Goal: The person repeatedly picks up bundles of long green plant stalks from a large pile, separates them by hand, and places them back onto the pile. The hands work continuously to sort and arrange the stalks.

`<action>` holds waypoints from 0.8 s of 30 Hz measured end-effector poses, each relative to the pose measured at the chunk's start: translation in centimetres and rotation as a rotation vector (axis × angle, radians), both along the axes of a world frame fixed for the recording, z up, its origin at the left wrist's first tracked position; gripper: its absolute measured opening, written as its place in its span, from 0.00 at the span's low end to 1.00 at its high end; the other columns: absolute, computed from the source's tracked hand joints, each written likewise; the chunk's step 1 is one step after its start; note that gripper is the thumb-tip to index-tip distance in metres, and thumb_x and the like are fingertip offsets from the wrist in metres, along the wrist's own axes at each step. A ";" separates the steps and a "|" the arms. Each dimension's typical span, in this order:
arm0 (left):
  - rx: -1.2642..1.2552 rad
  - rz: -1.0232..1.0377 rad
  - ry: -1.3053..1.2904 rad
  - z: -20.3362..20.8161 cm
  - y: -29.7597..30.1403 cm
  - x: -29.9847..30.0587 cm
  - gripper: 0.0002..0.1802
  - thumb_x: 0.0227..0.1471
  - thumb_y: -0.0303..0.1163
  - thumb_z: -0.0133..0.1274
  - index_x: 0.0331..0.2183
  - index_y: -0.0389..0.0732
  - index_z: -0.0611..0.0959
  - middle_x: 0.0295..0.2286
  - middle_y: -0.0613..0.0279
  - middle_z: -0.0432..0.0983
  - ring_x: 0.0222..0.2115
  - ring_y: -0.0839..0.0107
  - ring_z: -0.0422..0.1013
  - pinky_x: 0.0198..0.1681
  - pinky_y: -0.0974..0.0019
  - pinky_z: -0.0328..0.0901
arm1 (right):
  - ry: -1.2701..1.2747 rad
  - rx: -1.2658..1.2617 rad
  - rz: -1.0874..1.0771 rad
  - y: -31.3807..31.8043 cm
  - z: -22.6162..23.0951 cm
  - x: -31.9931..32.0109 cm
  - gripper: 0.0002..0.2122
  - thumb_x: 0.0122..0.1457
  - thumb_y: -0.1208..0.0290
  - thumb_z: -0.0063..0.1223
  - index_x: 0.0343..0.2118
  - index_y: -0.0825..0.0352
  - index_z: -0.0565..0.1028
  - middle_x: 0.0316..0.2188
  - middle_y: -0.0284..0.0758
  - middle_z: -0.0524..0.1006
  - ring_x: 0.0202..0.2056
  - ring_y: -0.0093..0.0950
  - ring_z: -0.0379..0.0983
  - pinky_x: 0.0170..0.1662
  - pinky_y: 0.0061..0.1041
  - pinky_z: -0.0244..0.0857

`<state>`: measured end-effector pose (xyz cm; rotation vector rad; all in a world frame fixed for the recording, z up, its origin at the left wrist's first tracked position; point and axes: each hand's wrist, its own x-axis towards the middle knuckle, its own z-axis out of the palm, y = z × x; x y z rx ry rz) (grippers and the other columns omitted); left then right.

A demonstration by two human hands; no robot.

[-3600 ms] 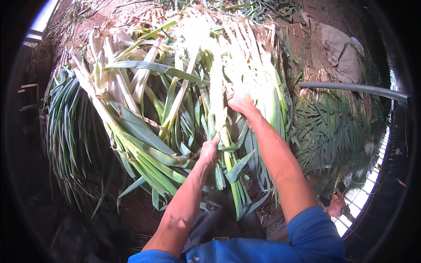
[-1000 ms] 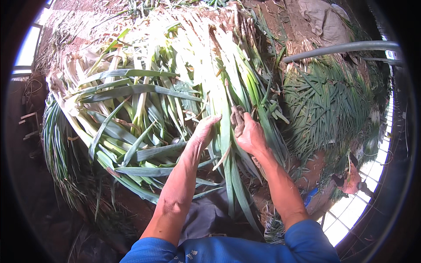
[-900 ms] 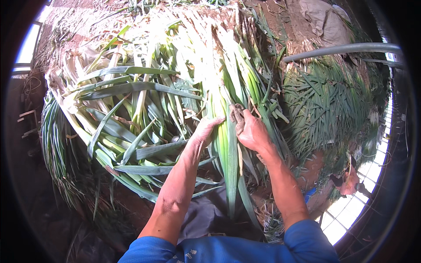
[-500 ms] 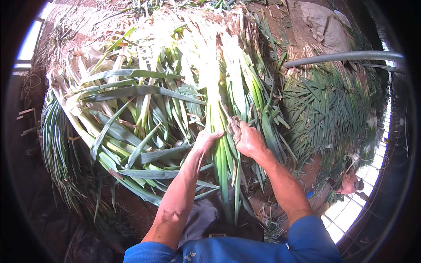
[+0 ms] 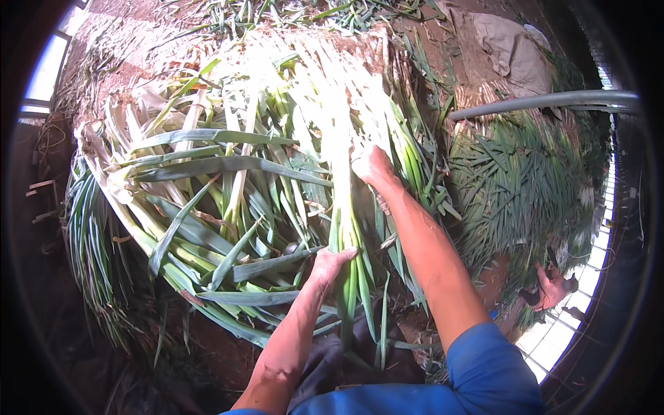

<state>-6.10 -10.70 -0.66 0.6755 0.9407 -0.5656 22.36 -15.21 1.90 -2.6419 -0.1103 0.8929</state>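
wrapping its fingers (image 5: 349, 254) round the leafy end of the leek stalks (image 5: 344, 225), your left hand (image 5: 331, 265) bundles them, probably for steadiness, while beyond those fingers their pale lengths run beside your right hand (image 5: 374, 166), whose washed-out grip i cannot tell.

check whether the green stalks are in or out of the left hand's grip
In: the left hand is wrapped around the green stalks, with their leaf ends hanging below it.
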 end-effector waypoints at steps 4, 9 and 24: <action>0.002 0.009 -0.031 0.8 0.3 -0.4 0.23 0.54 0.36 0.71 0.48 0.33 0.85 0.37 0.56 0.85 0.34 0.69 0.79 0.42 0.62 0.74 | 0.036 0.014 -0.088 -0.4 -3.6 2.7 0.19 0.62 0.61 0.53 0.45 0.73 0.80 0.41 0.55 0.83 0.42 0.51 0.82 0.47 0.47 0.75; -0.020 0.248 -0.237 4.8 3.6 -3.4 0.26 0.54 0.37 0.72 0.49 0.33 0.83 0.37 0.61 0.83 0.34 0.69 0.78 0.43 0.61 0.74 | -0.040 0.118 0.175 -2.2 -4.3 2.2 0.20 0.60 0.57 0.57 0.48 0.69 0.80 0.42 0.55 0.83 0.46 0.50 0.82 0.49 0.45 0.74; 2.344 -0.445 0.531 13.3 41.1 -17.3 0.43 0.61 0.48 0.65 0.65 0.29 0.69 0.55 0.48 0.76 0.56 0.57 0.72 0.62 0.57 0.64 | -0.314 -0.145 -0.086 -14.2 -7.0 8.7 0.17 0.63 0.59 0.52 0.49 0.64 0.70 0.42 0.57 0.82 0.47 0.58 0.79 0.51 0.54 0.70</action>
